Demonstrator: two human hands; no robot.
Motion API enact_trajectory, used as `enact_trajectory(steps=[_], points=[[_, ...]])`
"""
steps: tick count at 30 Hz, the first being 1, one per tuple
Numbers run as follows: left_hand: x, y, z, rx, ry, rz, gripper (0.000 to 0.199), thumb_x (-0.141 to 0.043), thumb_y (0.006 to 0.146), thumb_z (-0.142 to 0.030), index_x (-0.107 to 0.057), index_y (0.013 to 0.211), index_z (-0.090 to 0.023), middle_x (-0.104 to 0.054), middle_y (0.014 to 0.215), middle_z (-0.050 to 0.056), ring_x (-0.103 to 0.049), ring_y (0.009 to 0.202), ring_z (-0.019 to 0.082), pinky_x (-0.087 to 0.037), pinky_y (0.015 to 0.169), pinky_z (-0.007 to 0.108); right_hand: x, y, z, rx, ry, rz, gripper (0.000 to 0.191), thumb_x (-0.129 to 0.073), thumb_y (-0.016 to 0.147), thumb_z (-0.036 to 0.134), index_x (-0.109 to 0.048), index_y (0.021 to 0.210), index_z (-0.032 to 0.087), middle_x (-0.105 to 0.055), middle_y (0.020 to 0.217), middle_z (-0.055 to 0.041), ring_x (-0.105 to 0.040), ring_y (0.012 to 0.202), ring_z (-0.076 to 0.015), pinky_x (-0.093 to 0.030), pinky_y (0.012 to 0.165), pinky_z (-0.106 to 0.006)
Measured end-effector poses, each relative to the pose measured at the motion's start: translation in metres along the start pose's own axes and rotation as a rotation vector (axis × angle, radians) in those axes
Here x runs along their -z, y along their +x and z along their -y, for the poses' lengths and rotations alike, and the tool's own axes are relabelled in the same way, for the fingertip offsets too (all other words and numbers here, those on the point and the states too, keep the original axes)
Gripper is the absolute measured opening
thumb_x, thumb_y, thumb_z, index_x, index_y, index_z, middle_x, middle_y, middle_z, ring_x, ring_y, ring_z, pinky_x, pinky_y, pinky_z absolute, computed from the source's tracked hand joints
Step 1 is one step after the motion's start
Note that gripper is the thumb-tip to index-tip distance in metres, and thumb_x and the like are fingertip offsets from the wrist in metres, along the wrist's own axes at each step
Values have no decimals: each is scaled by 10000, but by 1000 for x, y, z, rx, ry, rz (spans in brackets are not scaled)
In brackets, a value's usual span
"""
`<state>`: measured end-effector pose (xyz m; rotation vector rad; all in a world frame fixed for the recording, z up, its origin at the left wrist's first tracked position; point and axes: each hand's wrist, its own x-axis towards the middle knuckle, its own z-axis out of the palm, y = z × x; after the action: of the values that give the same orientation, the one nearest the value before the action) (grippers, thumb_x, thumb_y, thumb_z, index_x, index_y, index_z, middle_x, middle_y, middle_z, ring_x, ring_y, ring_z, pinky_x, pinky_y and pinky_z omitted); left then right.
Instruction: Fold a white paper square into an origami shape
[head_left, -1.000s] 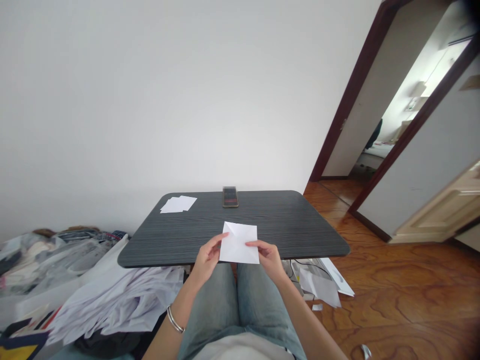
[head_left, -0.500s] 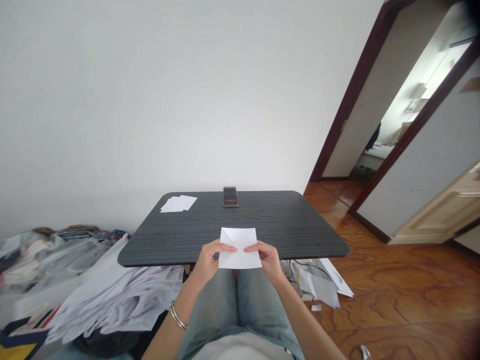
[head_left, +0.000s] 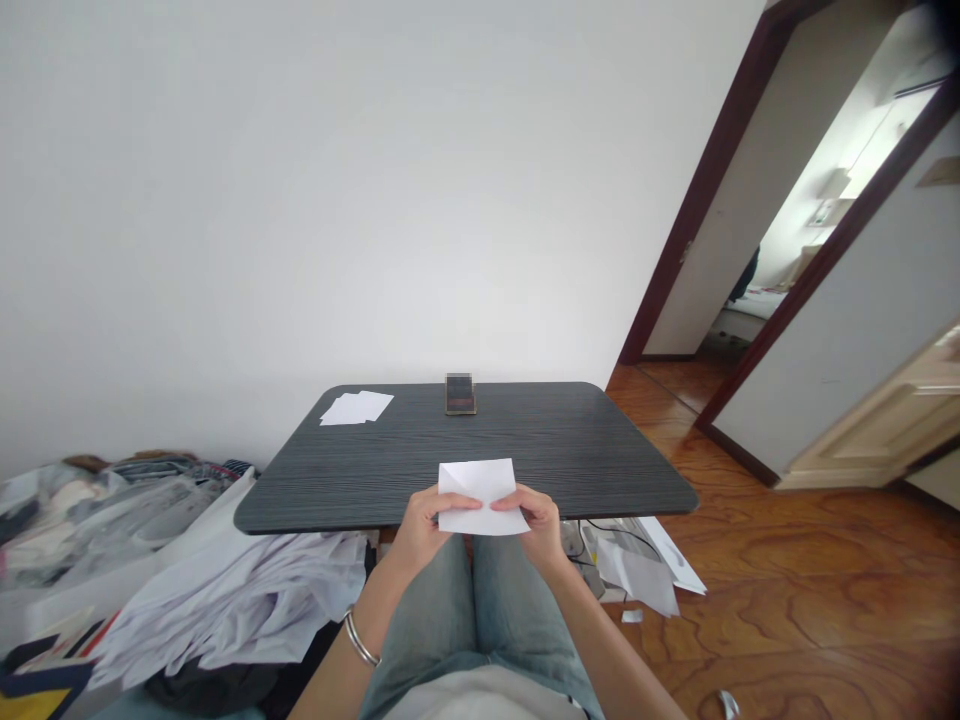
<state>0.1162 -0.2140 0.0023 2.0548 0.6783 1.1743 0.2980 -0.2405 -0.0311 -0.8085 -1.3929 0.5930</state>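
Observation:
A square of white paper (head_left: pixel 480 478) is held between my two hands at the near edge of the dark table (head_left: pixel 420 450). Faint creases cross its surface. My left hand (head_left: pixel 426 520) pinches the left side, its thumb lying on top and pointing toward the middle. From the other side my right hand (head_left: pixel 537 512) grips the sheet the same way, thumb on top. The two thumb tips almost meet near the centre. Fingers under the paper are mostly hidden.
Several white paper sheets (head_left: pixel 357 407) lie at the table's far left. A phone (head_left: pixel 460 393) stands at the back middle. Piled clothes (head_left: pixel 247 590) are on the left. Papers and cables (head_left: pixel 637 570) sit below the table's right side, by the wooden floor (head_left: pixel 787 600).
Both thumbs have moved closer together over the paper's centre. The sheet has tilted a little and looks shorter from front to back.

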Motion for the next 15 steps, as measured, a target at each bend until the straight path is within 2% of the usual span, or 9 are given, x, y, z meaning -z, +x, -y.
enact_trajectory(steps=[5, 9, 12, 15], points=[[-10, -3, 5, 107, -76, -87, 182, -603, 763, -327, -721, 764, -188, -698, 746, 62, -625, 710, 189, -467, 662, 270, -4, -1, 2, -32, 14, -36, 130, -647, 711, 291, -688, 628, 200, -637, 577, -19, -554, 531, -152, -415, 512, -252], [-22, -4, 2, 253, -338, -218, 203, -643, 723, -338, -683, 761, -144, -682, 749, 61, -610, 627, 166, -498, 556, 255, -9, -3, 8, -133, 104, -84, 271, -554, 790, 353, -666, 615, 178, -621, 568, -23, -512, 481, -132, -400, 458, -239], [-28, -2, -4, 331, -489, -285, 235, -679, 687, -319, -658, 818, -125, -668, 743, 46, -593, 592, 138, -505, 525, 234, -14, -2, 18, -239, 133, -172, 205, -609, 750, 349, -659, 655, 174, -606, 555, -2, -490, 465, -116, -403, 445, -226], [-32, 0, -9, 364, -588, -356, 269, -710, 652, -294, -637, 851, -128, -655, 787, 37, -597, 639, 136, -517, 521, 220, -17, 0, 25, -307, 163, -259, 221, -666, 695, 345, -608, 575, 169, -558, 495, 23, -455, 431, -97, -394, 423, -213]])
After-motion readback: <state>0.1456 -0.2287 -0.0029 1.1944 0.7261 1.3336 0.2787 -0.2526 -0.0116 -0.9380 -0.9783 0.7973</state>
